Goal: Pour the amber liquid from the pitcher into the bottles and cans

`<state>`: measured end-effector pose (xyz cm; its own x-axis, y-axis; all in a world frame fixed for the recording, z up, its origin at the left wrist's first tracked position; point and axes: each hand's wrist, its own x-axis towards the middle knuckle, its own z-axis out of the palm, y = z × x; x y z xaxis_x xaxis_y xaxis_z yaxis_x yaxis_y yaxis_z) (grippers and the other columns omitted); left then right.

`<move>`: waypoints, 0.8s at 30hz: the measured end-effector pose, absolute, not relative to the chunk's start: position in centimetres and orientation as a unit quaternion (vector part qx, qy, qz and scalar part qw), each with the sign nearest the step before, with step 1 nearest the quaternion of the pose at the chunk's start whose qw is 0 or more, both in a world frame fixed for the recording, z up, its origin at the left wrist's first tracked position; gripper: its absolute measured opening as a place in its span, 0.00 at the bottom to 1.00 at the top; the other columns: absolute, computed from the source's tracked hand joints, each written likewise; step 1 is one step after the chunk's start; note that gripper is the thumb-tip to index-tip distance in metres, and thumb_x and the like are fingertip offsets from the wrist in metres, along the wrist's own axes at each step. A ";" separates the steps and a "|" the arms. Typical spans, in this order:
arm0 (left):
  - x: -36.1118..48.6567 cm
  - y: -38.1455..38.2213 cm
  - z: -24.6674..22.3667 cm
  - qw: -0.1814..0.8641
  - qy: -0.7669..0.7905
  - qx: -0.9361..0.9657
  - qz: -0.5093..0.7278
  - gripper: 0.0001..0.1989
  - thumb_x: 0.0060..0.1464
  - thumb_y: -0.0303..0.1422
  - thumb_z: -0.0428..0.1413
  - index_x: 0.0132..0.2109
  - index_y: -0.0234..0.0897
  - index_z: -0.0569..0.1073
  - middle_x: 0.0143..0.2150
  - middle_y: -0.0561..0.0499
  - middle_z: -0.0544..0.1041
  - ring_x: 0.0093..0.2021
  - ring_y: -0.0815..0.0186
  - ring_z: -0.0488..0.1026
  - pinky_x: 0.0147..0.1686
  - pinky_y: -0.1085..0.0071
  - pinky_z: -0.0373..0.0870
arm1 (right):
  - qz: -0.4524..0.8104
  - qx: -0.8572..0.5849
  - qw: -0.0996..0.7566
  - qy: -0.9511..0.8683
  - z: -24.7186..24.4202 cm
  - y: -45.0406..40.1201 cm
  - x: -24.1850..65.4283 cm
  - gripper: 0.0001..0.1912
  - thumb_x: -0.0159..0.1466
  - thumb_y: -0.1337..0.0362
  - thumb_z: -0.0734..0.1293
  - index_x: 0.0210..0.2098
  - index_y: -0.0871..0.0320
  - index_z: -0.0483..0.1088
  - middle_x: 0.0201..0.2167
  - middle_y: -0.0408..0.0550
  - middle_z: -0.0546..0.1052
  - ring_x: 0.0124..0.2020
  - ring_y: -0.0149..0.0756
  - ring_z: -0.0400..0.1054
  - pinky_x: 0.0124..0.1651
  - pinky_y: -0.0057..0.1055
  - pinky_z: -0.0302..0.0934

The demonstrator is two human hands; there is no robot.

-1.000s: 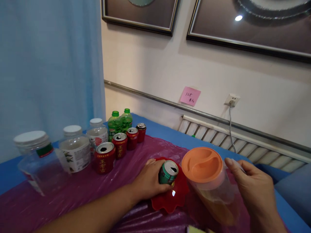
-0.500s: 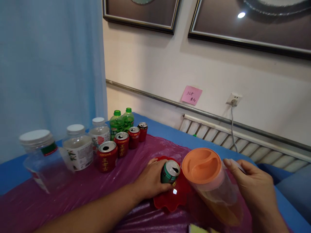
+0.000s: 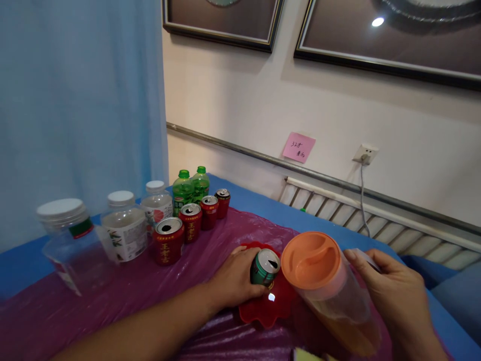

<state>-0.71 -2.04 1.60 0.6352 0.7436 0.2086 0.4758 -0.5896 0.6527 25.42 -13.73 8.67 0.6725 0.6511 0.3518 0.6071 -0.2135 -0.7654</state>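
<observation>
My left hand (image 3: 233, 278) is wrapped around an opened green can (image 3: 265, 267) that stands on a red scalloped plate (image 3: 267, 308). My right hand (image 3: 394, 296) grips the handle side of a clear pitcher (image 3: 334, 296) with an orange lid (image 3: 311, 259); brownish liquid sits in the pitcher. The pitcher leans to the left, its lid close beside the can's top.
A purple plastic sheet (image 3: 112, 306) covers the blue table. At left stand several opened red cans (image 3: 168, 239), two green bottles (image 3: 183, 190) and three clear white-lidded jars (image 3: 126, 225). A blue curtain hangs at left; the wall carries a socket and a pink note (image 3: 298, 147).
The pitcher has tipped a little further left toward the can. My left hand keeps its hold on the can. The view has shifted slightly.
</observation>
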 end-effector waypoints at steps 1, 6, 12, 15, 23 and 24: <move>-0.7 -2.1 1.7 0.283 0.353 0.860 0.236 0.27 0.42 0.38 0.68 0.51 0.45 0.74 0.51 0.51 0.80 0.52 0.52 0.73 0.58 0.56 0.63 | 0.023 -0.778 0.480 -0.405 8.7 -13.7 25.4 0.26 0.50 0.38 0.69 0.19 0.56 0.69 0.18 0.40 0.64 0.24 0.33 0.58 0.23 0.27 0.51; -0.8 -2.2 2.0 0.283 0.358 0.861 0.225 0.26 0.42 0.39 0.68 0.50 0.44 0.75 0.50 0.50 0.80 0.52 0.51 0.73 0.57 0.56 0.65 | 0.020 -0.775 0.480 -0.411 8.3 -13.7 25.5 0.26 0.51 0.38 0.69 0.19 0.56 0.68 0.19 0.40 0.64 0.24 0.32 0.57 0.24 0.27 0.51; -0.8 -2.2 1.7 0.278 0.357 0.865 0.214 0.28 0.42 0.40 0.68 0.52 0.44 0.75 0.51 0.49 0.79 0.52 0.50 0.72 0.56 0.56 0.65 | 0.008 -0.768 0.478 -0.425 7.6 -13.7 26.0 0.26 0.52 0.38 0.69 0.19 0.56 0.68 0.20 0.40 0.66 0.24 0.32 0.58 0.23 0.27 0.51; -0.8 -2.2 1.7 0.284 0.357 0.866 0.207 0.29 0.41 0.39 0.68 0.53 0.45 0.74 0.53 0.48 0.79 0.54 0.49 0.72 0.56 0.57 0.65 | -0.004 -0.763 0.474 -0.440 7.4 -13.7 26.1 0.26 0.54 0.39 0.69 0.20 0.56 0.68 0.20 0.40 0.66 0.23 0.32 0.58 0.23 0.27 0.50; -0.9 -2.1 1.5 0.283 0.354 0.868 0.204 0.28 0.40 0.39 0.68 0.52 0.45 0.75 0.51 0.49 0.79 0.51 0.51 0.73 0.52 0.59 0.67 | -0.016 -0.774 0.450 -0.446 7.5 -13.8 25.8 0.27 0.55 0.38 0.68 0.22 0.57 0.71 0.19 0.40 0.66 0.23 0.32 0.59 0.22 0.26 0.51; -0.9 -2.1 1.4 0.285 0.350 0.868 0.207 0.29 0.40 0.39 0.69 0.52 0.46 0.75 0.51 0.49 0.79 0.51 0.51 0.73 0.52 0.59 0.67 | -0.013 -0.775 0.448 -0.446 7.5 -13.9 25.7 0.27 0.55 0.37 0.68 0.22 0.57 0.72 0.19 0.40 0.66 0.23 0.32 0.59 0.22 0.26 0.52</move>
